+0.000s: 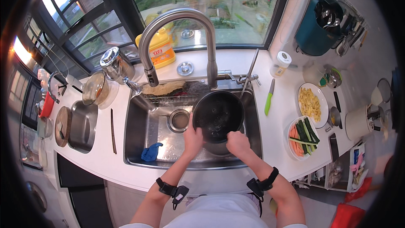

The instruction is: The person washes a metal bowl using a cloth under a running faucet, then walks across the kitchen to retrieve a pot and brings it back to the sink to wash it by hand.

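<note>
Over the right half of a stainless steel sink (152,157), I hold a round black pot (218,117) that shows its dark, wet-looking inside. My left hand (193,141) grips its left side, the thumb near the rim. At the lower right rim, the fist of my right hand (238,143) is closed; what exactly it grips there is hidden. Left of the pot lies the sink's drain (179,120). A crumpled blue cloth (152,152) rests on the sink floor at the lower left. The arched faucet (211,54) rises behind the pot, its spout left of it.
To the right are a green-handled knife (269,100), a plate of yellow strips (310,104) and a bowl of cut vegetables (303,138). A glass bowl (95,89), a metal canister (116,63) and chopsticks (113,131) lie left. A yellow detergent jug (163,52) stands behind the faucet.
</note>
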A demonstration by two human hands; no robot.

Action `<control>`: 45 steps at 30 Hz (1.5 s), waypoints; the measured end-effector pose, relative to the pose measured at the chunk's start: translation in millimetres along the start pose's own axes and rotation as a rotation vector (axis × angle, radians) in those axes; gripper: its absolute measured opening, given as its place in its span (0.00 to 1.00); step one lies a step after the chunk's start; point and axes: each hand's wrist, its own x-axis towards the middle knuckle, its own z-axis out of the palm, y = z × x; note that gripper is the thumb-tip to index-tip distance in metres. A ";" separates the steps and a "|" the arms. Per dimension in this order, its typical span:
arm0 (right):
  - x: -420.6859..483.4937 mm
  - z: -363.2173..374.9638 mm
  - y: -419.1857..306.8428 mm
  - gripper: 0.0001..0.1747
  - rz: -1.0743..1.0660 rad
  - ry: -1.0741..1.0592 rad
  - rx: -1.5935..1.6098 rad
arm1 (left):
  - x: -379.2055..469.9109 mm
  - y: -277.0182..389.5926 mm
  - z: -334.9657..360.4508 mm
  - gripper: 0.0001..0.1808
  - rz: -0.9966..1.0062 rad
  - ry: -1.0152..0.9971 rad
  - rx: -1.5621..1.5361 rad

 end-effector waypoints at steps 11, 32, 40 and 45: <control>-14.6 -36.6 35.2 0.10 -0.103 0.250 -0.070 | 6.4 -3.5 -19.9 0.35 0.285 0.068 0.349; -35.3 -17.8 86.0 0.07 -0.014 0.276 -0.150 | 23.6 28.0 -51.1 0.30 0.720 0.275 0.497; -20.8 9.3 90.2 0.07 0.135 0.101 -0.032 | 15.2 36.6 -52.4 0.32 0.639 0.284 0.438; -1.8 18.0 86.9 0.07 0.153 -0.021 0.322 | -0.7 25.7 -58.2 0.31 0.314 0.226 0.316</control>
